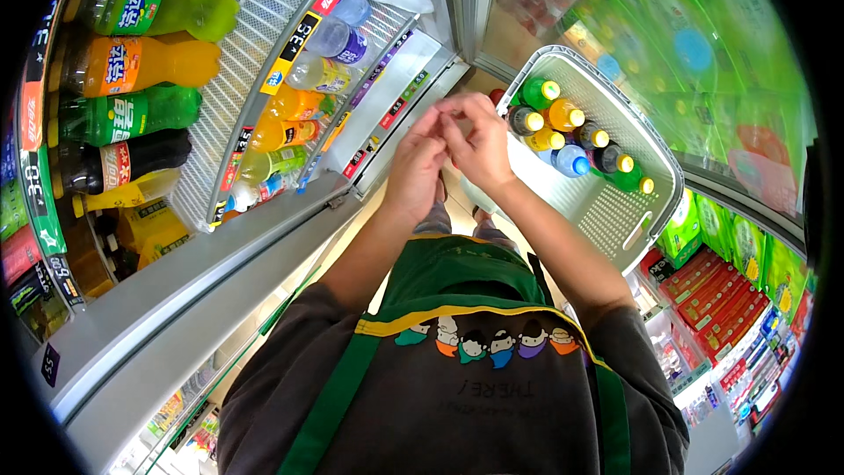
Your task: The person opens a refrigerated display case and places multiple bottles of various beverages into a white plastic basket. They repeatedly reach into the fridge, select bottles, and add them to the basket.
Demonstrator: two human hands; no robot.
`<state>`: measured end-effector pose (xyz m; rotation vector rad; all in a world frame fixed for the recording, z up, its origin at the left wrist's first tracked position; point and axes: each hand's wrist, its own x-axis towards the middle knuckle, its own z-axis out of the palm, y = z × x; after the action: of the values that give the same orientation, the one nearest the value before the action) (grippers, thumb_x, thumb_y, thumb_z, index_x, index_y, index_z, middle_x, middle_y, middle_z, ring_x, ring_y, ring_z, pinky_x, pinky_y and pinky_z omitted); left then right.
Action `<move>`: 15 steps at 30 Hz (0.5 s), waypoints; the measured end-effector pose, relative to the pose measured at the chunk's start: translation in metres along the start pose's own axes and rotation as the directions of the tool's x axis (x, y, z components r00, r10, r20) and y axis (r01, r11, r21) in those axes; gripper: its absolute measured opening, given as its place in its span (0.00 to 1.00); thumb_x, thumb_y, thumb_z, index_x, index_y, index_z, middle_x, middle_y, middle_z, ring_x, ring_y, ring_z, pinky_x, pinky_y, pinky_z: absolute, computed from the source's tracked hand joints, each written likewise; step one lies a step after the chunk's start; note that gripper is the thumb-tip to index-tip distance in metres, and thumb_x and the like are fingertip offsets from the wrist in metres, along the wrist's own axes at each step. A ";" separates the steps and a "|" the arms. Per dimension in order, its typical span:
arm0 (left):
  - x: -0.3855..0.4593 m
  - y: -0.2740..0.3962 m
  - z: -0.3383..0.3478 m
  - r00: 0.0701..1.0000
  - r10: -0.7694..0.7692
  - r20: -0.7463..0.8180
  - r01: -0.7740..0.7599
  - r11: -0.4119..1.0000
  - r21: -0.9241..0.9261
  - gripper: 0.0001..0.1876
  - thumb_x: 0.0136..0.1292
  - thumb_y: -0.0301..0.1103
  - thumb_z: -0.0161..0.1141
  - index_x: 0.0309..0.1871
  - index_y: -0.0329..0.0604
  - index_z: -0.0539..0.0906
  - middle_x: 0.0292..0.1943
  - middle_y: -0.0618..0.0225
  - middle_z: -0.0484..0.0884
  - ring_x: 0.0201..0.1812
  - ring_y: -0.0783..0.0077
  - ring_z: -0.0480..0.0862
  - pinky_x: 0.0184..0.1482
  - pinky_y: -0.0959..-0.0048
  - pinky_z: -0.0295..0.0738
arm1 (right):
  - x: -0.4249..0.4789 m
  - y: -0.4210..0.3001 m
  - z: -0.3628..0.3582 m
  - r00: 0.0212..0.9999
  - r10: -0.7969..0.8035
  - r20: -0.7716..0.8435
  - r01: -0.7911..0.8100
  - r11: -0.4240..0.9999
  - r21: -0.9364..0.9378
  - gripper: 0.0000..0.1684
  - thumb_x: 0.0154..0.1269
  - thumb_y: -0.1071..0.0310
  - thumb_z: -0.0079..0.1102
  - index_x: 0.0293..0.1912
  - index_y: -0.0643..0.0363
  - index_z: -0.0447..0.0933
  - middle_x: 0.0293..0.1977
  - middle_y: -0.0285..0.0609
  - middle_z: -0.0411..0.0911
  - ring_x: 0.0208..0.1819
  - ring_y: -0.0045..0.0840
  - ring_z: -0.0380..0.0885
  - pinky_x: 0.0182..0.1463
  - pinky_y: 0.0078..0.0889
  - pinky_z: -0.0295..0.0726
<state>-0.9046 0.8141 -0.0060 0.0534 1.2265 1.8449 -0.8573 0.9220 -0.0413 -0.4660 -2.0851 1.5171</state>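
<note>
My left hand (pixel 421 161) and my right hand (pixel 480 143) meet in front of me, their curled fingers touching. The fingertips are blurred, and whether anything small is between them cannot be told. Just right of my right hand stands a white plastic basket (pixel 593 218) with perforated walls. Inside it several capped drink bottles are grouped at one end: a green bottle (pixel 537 92), an orange bottle (pixel 565 114), a dark bottle (pixel 525 120) and a blue-capped clear bottle (pixel 570 161) among them.
On the left, the wire shelf (pixel 254 33) of an open drinks cooler holds a yellow-green soda bottle (pixel 158 6), an orange soda bottle (pixel 145 64) and others. Its metal frame (pixel 217 270) runs beside my left arm. A glass door (pixel 659 46) and stacked red boxes (pixel 715 297) are right.
</note>
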 end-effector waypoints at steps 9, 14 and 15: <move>0.039 0.015 -0.075 0.895 0.323 -0.307 -0.256 0.937 0.239 0.36 0.63 0.21 0.46 0.74 0.36 0.44 0.68 0.54 0.57 0.66 0.64 0.65 0.63 0.69 0.66 | 0.060 0.011 0.075 0.990 0.013 0.142 -0.017 0.999 0.033 0.13 0.56 0.73 0.58 0.43 0.61 0.78 0.38 0.48 0.76 0.39 0.34 0.79 0.43 0.32 0.80; 0.064 0.024 -0.097 0.830 0.466 -0.307 -0.291 0.831 0.474 0.38 0.67 0.24 0.47 0.75 0.41 0.40 0.68 0.54 0.58 0.64 0.66 0.66 0.61 0.71 0.67 | 0.085 0.021 0.111 0.988 -0.060 0.141 0.070 0.995 -0.067 0.23 0.54 0.71 0.60 0.52 0.61 0.74 0.50 0.51 0.74 0.53 0.42 0.73 0.51 0.35 0.78; 0.068 0.024 -0.102 0.832 0.473 -0.290 -0.283 0.812 0.510 0.38 0.67 0.24 0.48 0.75 0.41 0.40 0.68 0.55 0.59 0.64 0.67 0.66 0.60 0.72 0.67 | 0.089 0.024 0.117 0.989 -0.093 0.113 0.103 0.991 -0.085 0.25 0.54 0.70 0.60 0.53 0.61 0.72 0.52 0.52 0.73 0.54 0.43 0.72 0.53 0.37 0.76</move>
<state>-1.0089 0.7848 -0.0677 0.1989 2.0585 1.9293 -0.9985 0.8883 -0.0738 -0.3151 -2.2338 1.4248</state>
